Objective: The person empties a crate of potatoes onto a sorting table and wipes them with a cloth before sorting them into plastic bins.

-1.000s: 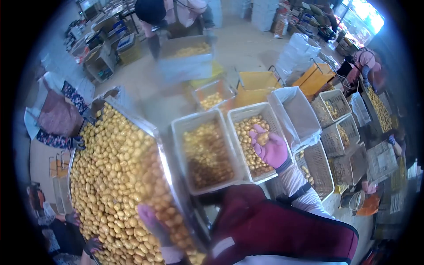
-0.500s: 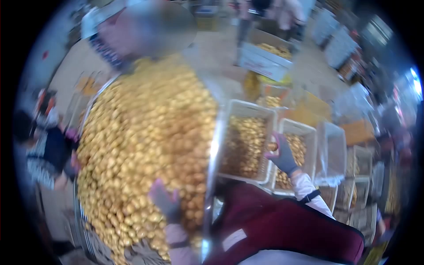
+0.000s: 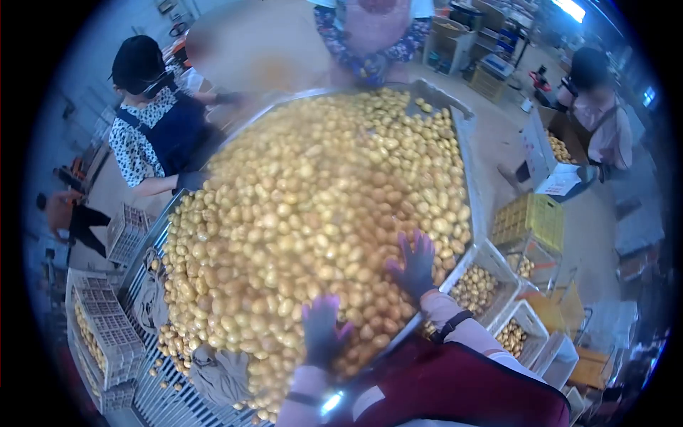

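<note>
You have smooth-skinned potatoes in front of you, many with a faint gloss. The desk under them has a smooth metal rim, throwing a hard glare near your left sleeve, and metal-looking slats with a dull sheen. Your left grip and right grip wear matt, fabric-like gloves. Your sleeves are soft cloth; your maroon apron is matt cloth. The rumpled grey rag beside the potatoes is matt cloth too. To your right, the yellow crate is latticed plastic, and the white box looks like smooth cardboard. At left, the stacked crate is openwork plastic.
</note>
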### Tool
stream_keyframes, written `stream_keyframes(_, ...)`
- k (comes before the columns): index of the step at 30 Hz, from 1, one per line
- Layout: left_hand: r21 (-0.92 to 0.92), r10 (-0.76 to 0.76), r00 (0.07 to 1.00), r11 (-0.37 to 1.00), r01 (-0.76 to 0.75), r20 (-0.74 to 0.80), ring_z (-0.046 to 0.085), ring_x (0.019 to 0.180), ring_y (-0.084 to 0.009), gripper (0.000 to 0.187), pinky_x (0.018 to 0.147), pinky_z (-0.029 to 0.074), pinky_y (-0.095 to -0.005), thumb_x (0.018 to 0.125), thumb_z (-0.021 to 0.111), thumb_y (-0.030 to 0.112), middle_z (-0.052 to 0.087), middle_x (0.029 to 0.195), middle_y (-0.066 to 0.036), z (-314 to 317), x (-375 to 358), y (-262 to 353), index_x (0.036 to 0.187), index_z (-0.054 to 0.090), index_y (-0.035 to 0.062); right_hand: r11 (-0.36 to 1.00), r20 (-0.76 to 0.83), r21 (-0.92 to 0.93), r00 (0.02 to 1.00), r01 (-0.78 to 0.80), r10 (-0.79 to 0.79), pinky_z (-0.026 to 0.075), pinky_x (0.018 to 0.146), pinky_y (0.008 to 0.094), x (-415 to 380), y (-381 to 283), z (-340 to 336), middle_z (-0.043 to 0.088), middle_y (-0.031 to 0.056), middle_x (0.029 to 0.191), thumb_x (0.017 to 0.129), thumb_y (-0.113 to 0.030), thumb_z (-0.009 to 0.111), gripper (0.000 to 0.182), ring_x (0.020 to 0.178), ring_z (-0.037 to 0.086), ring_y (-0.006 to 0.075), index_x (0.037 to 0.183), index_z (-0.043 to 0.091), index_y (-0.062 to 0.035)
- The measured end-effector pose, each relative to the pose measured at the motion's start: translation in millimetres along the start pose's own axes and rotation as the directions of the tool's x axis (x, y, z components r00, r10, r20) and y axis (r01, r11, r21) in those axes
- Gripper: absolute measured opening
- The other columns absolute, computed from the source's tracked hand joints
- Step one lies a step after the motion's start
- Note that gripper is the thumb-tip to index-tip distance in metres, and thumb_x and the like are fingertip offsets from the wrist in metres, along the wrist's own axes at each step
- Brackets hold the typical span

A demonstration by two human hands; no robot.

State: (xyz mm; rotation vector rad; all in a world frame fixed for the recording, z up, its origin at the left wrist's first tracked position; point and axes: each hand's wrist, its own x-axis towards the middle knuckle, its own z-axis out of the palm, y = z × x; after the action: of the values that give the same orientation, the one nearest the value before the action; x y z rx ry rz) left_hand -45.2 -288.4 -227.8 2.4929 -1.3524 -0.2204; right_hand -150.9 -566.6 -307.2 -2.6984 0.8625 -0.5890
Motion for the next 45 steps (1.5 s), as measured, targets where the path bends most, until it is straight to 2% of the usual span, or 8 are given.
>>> stream_keyframes(13, -0.129, -0.186, 0.975, 0.971, 0.201, 0.124, 0.042, 0.133, -0.0418, 0.065, 0.109, 0.025, -0.0663, 0.084, 0.066, 0.053, 0.053, 0.137, -0.014, -0.3, 22.9, 6.8, 0.131, 0.057, 0.0092, 0.958, 0.153, 0.209, 0.961, 0.198, -0.232, 0.046, 0.092, 0.0487, 305.5, -33.6, 87.1, 0.07, 0.0129, 0.111, 0.089, -0.041, 0.058, 0.039, 0.105, 0.065, 0.033, 0.115, 0.067, -0.0127)
stream_keyframes(25, -0.163, -0.074, 0.96, 0.986, 0.031, -0.271, 0.046, 0.128, -0.0406, 0.072, 0.104, 0.038, -0.0597, 0.092, 0.064, 0.048, 0.045, 0.146, -0.013, -4.7, 60.0, 25.1, 0.149, 0.039, 0.0121, 0.889, 0.201, 0.392, 0.921, 0.236, -0.333, 0.05, 0.07, 0.047, 246.8, -32.6, 100.0, 0.067, 0.0115, 0.078, 0.074, -0.041, 0.073, 0.037, 0.077, 0.066, 0.0353, 0.098, 0.069, -0.0125)
stream_keyframes(27, -0.682, -0.4, 0.869, 0.724, 0.106, -0.291, 0.048, 0.127, -0.0385, 0.074, 0.103, 0.042, -0.0563, 0.095, 0.059, 0.049, 0.043, 0.149, -0.014, -24.2, 94.1, 34.6, 0.154, 0.033, 0.0131, 0.818, 0.061, 0.539, 0.959, 0.202, -0.277, 0.05, 0.07, 0.0459, 210.0, -48.7, 54.9, 0.068, 0.0113, 0.08, 0.076, -0.037, 0.076, 0.036, 0.078, 0.066, 0.0347, 0.1, 0.068, -0.0113)
stream_keyframes(29, -0.956, -0.72, 0.631, -0.257, 0.144, 0.289, 0.05, 0.124, -0.036, 0.066, 0.104, 0.042, -0.0534, 0.1, 0.049, 0.052, 0.046, 0.147, -0.018, -40.4, 115.2, 48.3, 0.152, 0.038, 0.0125, 0.639, 0.149, 0.754, 0.907, 0.153, -0.393, 0.05, 0.074, 0.0443, 192.7, -70.1, 9.0, 0.071, 0.0117, 0.088, 0.08, -0.032, 0.077, 0.035, 0.083, 0.067, 0.0325, 0.105, 0.068, -0.0107)
stream_keyframes(33, -0.65, -0.339, 0.794, -0.754, 0.091, 0.504, 0.058, 0.089, -0.0224, 0.037, 0.064, 0.052, -0.0281, 0.106, 0.046, 0.036, 0.063, 0.12, -0.01, -28.4, 131.0, -5.3, 0.135, 0.051, 0.0145, 0.451, -0.014, 0.851, 0.872, 0.267, -0.489, 0.05, 0.082, 0.0436, 203.8, -92.4, -13.1, 0.071, 0.0108, 0.102, 0.087, -0.029, 0.072, 0.032, 0.093, 0.068, 0.029, 0.114, 0.068, -0.0112)
stream_keyframes(39, -0.792, -0.446, 0.77, -0.599, 0.122, 0.456, 0.054, 0.07, -0.0133, 0.011, 0.054, 0.043, -0.0211, 0.104, 0.05, 0.017, 0.056, 0.086, -0.001, -26.6, 121.4, -0.8, 0.111, 0.056, 0.0107, 0.965, 0.306, 0.141, 0.917, 0.221, -0.255, 0.052, 0.084, 0.0477, 292.7, -15.0, 110.4, 0.072, 0.0157, 0.101, 0.087, -0.03, 0.064, 0.025, 0.091, 0.068, 0.0376, 0.103, 0.071, -0.013)
stream_keyframes(42, -0.967, -0.513, 0.822, -0.183, 0.177, 0.248, 0.054, 0.078, -0.0148, 0.031, 0.062, 0.045, -0.0242, 0.101, 0.05, 0.016, 0.058, 0.097, -0.003, -10.2, 103.7, -13.8, 0.131, 0.051, 0.0085, 0.936, 0.343, 0.304, 0.896, 0.177, -0.281, 0.052, 0.084, 0.046, 309.8, 1.5, 116.6, 0.071, 0.0155, 0.103, 0.086, -0.031, 0.066, 0.029, 0.092, 0.068, 0.0362, 0.107, 0.07, -0.0122)
stream_keyframes(45, -0.81, -0.505, 0.768, -0.585, 0.031, 0.394, 0.053, 0.09, -0.017, 0.043, 0.07, 0.048, -0.0288, 0.099, 0.054, 0.017, 0.059, 0.107, -0.005, -21.7, 111.6, -9.8, 0.14, 0.045, 0.0085, 0.705, 0.114, 0.636, 0.865, 0.314, -0.488, 0.053, 0.082, 0.045, 275.7, -8.5, 110.2, 0.07, 0.0155, 0.102, 0.085, -0.034, 0.07, 0.034, 0.093, 0.067, 0.0338, 0.11, 0.067, -0.0102)
